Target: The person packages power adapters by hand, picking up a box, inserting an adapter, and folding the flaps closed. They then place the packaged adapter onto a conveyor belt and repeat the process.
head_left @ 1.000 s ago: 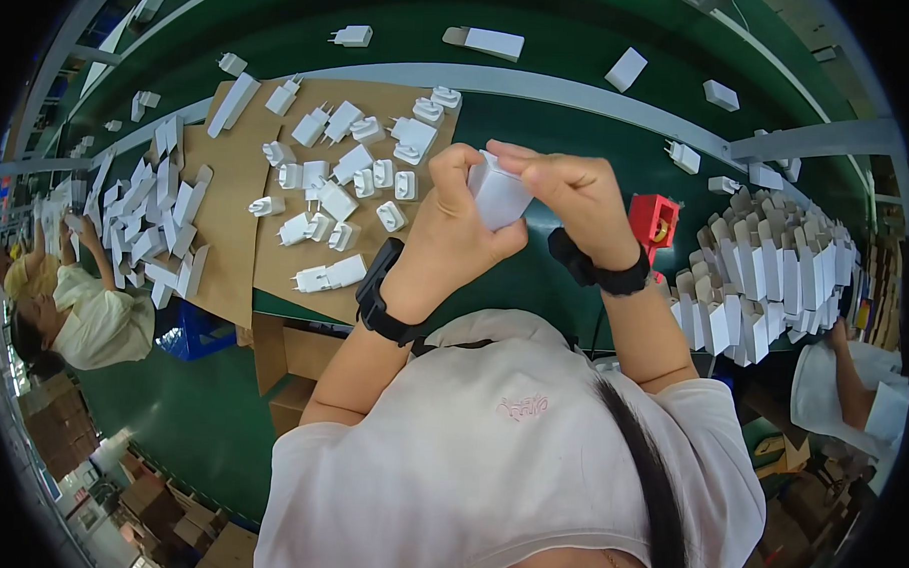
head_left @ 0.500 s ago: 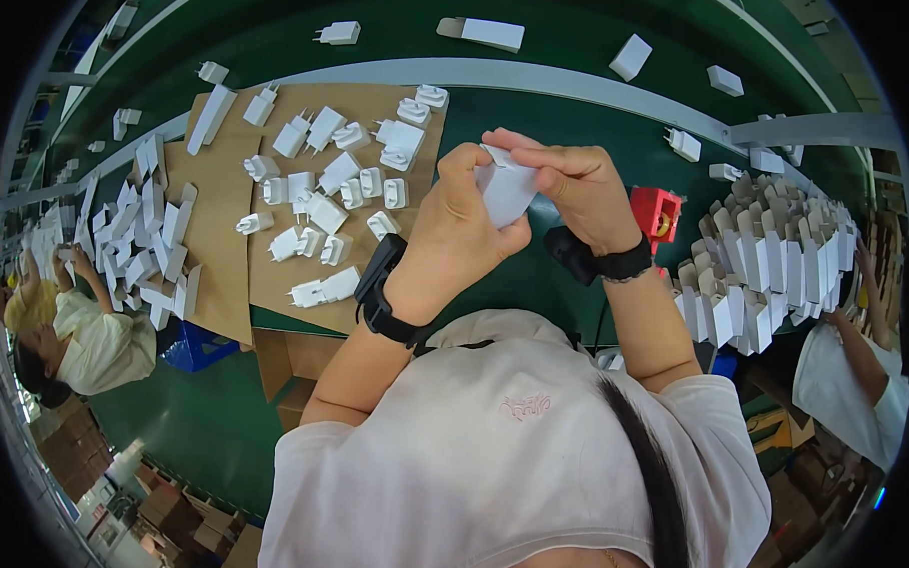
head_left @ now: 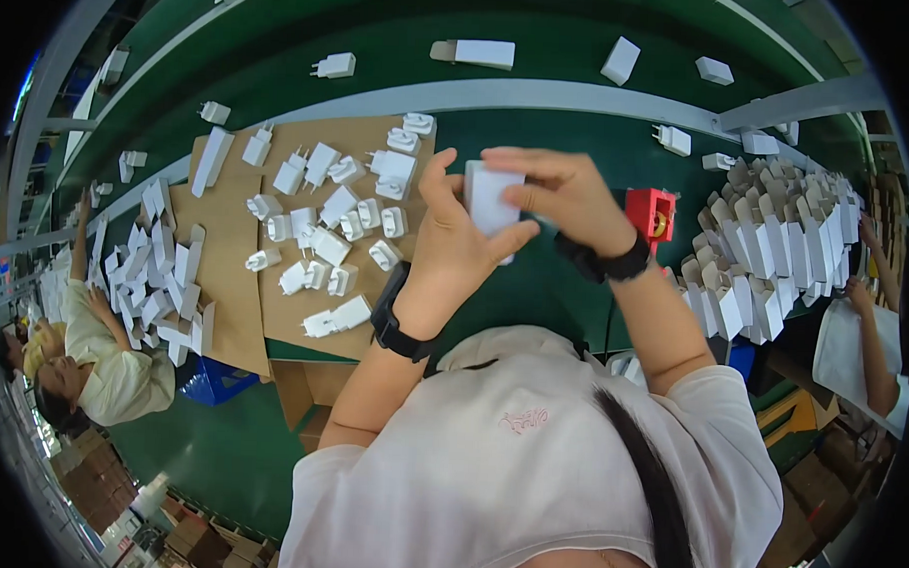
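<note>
A small white carton (head_left: 490,203) is held upright above the green tabletop, its top edge now flat. My left hand (head_left: 455,219) grips its lower part between thumb and fingers, with the index finger raised off the left side. Fingers of my right hand (head_left: 570,196) lie across the carton's top edge while the thumb presses on its front; they are slightly blurred. Whatever the carton contains is hidden.
On a brown cardboard sheet (head_left: 226,246) to the left lie several white plug adapters (head_left: 331,245). Beyond them is a heap of white cartons (head_left: 155,274). Open-topped cartons (head_left: 771,245) stand massed at right, beside a red tape dispenser (head_left: 650,216). Co-workers sit at both sides.
The carton has turned from tilted to nearly upright. My left index finger has lifted off its top, and my right fingers have moved across the top edge. The whole view has shifted slightly.
</note>
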A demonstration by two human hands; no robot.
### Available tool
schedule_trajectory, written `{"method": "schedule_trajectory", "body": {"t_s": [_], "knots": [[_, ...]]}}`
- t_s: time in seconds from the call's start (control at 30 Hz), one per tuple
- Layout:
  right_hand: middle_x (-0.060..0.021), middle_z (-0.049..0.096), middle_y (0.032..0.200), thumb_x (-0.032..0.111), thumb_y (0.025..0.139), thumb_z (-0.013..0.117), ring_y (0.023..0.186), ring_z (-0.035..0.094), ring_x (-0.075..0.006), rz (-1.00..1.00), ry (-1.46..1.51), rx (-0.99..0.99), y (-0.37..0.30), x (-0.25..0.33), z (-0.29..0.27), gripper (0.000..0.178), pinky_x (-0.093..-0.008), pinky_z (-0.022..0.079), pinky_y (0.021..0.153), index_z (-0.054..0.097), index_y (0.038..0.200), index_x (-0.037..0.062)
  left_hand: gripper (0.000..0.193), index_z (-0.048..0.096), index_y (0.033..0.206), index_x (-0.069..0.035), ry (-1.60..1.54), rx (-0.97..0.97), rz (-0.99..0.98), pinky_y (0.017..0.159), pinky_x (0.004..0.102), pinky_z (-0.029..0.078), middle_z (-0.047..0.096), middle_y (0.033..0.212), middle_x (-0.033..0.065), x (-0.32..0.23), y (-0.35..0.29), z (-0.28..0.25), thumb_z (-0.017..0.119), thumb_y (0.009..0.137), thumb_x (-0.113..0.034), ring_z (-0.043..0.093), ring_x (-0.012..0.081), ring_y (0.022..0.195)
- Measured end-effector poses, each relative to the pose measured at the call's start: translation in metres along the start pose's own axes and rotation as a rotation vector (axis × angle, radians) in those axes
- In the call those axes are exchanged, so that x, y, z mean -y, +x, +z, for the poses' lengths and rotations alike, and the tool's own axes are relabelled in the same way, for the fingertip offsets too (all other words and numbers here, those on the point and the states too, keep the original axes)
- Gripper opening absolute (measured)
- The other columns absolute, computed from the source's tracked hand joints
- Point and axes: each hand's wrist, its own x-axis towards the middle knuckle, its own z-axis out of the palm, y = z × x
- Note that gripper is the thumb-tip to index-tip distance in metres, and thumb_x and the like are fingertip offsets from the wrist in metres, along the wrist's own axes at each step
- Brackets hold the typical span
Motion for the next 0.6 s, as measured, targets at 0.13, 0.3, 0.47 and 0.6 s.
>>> {"method": "schedule_trajectory", "body": {"t_s": [0.13,0.3,0.47,0.6], "knots": [[-0.006,0.065,0.087,0.008,0.079,0.062,0.074,0.06,-0.0128,0.179,0.023,-0.393,0.074,-0.059,-0.093,0.024,-0.0252,0.049,0.066,0.064,0.103,0.003,0.079,0.028,0.126,-0.001,0.075,-0.124,-0.131,0.073,0.0313,0.045,0.049,0.103,0.0153,0.016,-0.006,-0.02,0.077,0.068,-0.02,0.051,0.0231,0.088],[-0.0149,0.054,0.115,0.029,0.077,0.065,0.101,0.052,-0.0306,0.197,-0.995,-0.638,0.143,-0.146,-0.194,0.051,-0.0418,0.043,0.086,0.05,0.123,0.0138,0.066,0.029,0.125,-0.002,-0.043,-0.251,-0.218,0.068,0.0263,0.044,0.048,0.097,0.0105,0.031,-0.022,-0.035,0.07,0.074,-0.013,0.049,0.0156,0.081],[-0.0199,0.047,0.122,0.03,0.065,0.072,0.113,0.043,-0.0378,-0.085,-1.327,-0.118,0.191,-0.152,-0.099,0.07,-0.0489,0.039,0.09,0.044,0.127,0.0167,0.055,0.034,0.119,-0.001,-0.093,-0.257,-0.299,0.066,0.0238,0.044,0.05,0.092,0.0079,0.04,-0.022,-0.029,0.067,0.076,-0.008,0.05,0.0128,0.075],[-0.0202,0.06,0.095,0.019,0.063,0.07,0.091,0.057,-0.0349,0.208,-1.219,-0.063,0.191,-0.136,-0.073,0.043,-0.0414,0.048,0.077,0.055,0.1,0.0026,0.056,0.032,0.123,0.0,-0.243,-0.136,-0.256,0.07,0.0261,0.045,0.052,0.099,0.0121,0.051,-0.01,-0.019,0.065,0.079,-0.013,0.052,0.0139,0.078]]}}
